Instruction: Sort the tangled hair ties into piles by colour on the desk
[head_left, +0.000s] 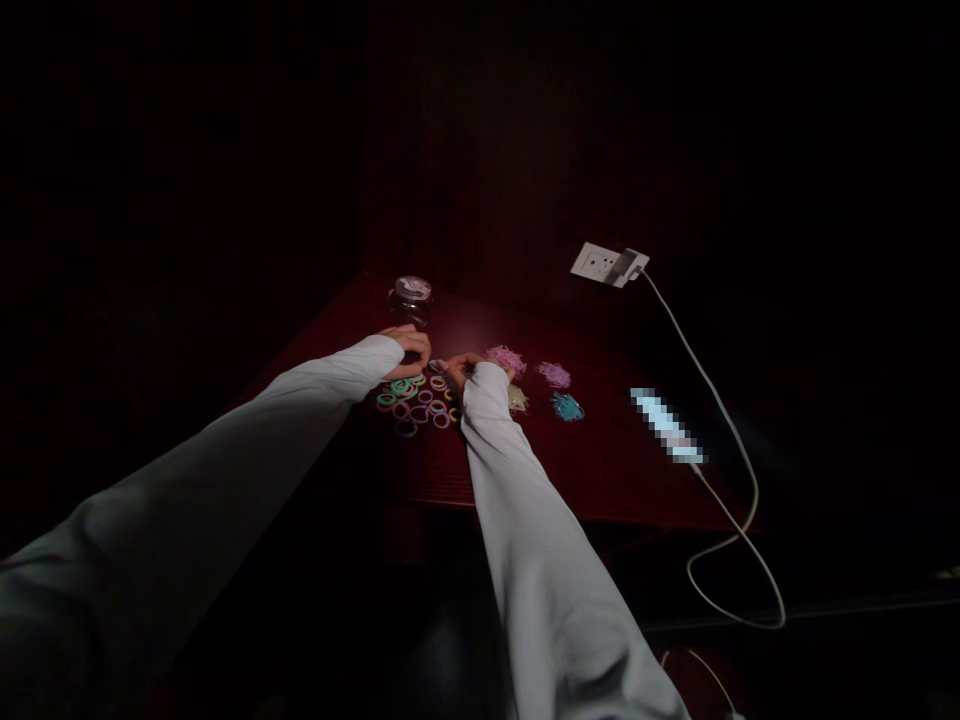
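Observation:
Several colourful hair ties [401,387] lie loosely spread on a dark red table [540,470], in green, purple, orange and yellow. Above their far edge is my left hand [409,348], its fingers curled down so that the tips come close to the thumb; whatever is between them is too small to make out. My right hand [463,368] is just to the right, fingers pinched around a small pale hair tie [438,366]. Beside it are piles of thin elastic bands: a pink pile [507,360], a cream pile [517,400] partly behind my sleeve, a purple pile [555,375] and a blue pile [568,406].
A dark jar with a patterned lid [412,289] stands behind my left hand. On the right lies a phone with a blurred bright screen [667,425]. Its white cable [705,380] runs to a charger in the wall socket [600,263] and loops past the table edge.

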